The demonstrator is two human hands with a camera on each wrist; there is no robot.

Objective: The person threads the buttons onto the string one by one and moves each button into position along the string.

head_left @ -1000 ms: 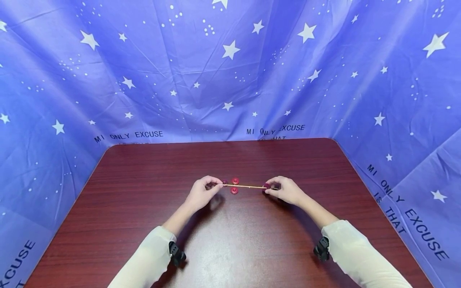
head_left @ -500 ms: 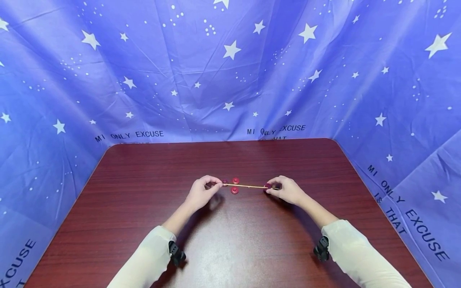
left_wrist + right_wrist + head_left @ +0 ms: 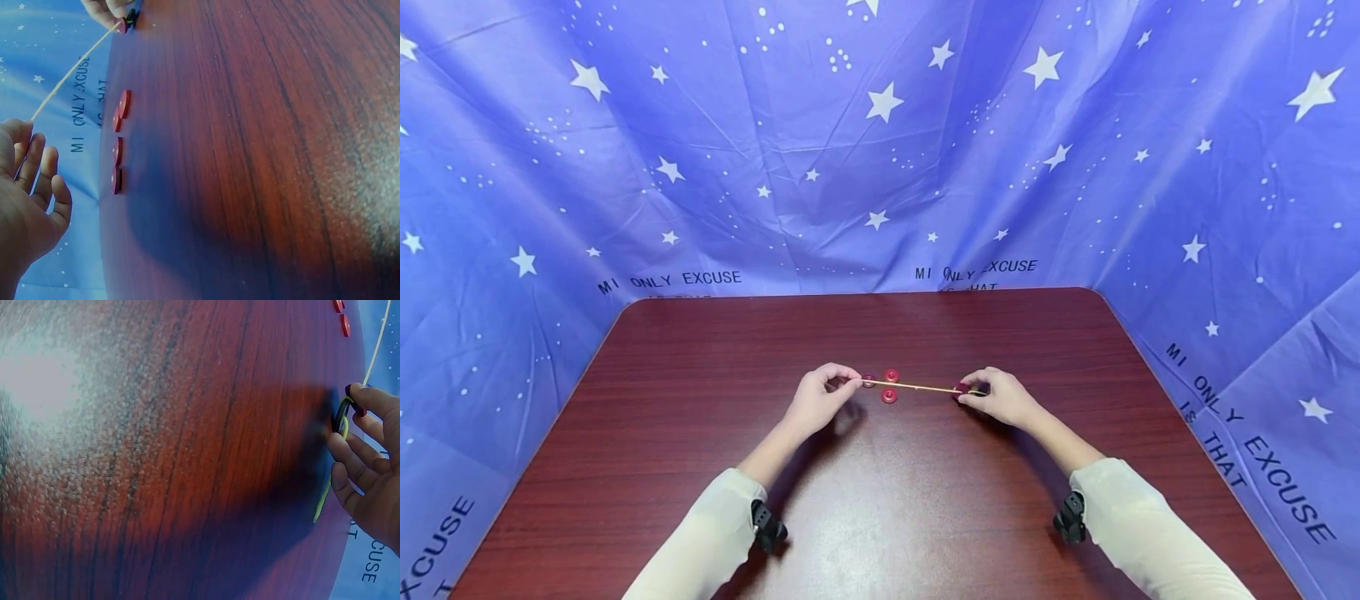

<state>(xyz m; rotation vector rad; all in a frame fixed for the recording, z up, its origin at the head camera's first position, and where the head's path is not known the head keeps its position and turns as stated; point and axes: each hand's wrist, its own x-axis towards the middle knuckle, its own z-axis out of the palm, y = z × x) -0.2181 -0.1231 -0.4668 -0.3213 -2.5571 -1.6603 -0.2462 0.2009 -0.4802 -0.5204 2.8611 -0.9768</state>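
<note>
A thin yellow string (image 3: 917,387) stretches taut between the two hands, just above the table. My left hand (image 3: 822,400) pinches its left end between thumb and forefinger; the other fingers are loosely bent in the left wrist view. At the right end, my right hand (image 3: 1000,397) pinches a dark red button (image 3: 961,391) that the string meets. In the right wrist view, a loose string tail (image 3: 322,500) hangs below the right fingers, beside a dark loop that I cannot make out. Under the string lie several round red buttons, including one red button (image 3: 889,396) nearest me.
The brown wood-grain table (image 3: 865,508) has rounded far corners and a bright glare patch at its front. A blue star-printed curtain (image 3: 820,150) surrounds its far side and both flanks. Small black cameras are strapped at both sleeve cuffs.
My right hand and the dark red button have shifted very slightly right. My left hand has crept slightly left and up. The string stays taut, and the buttons on the table keep their places.
</note>
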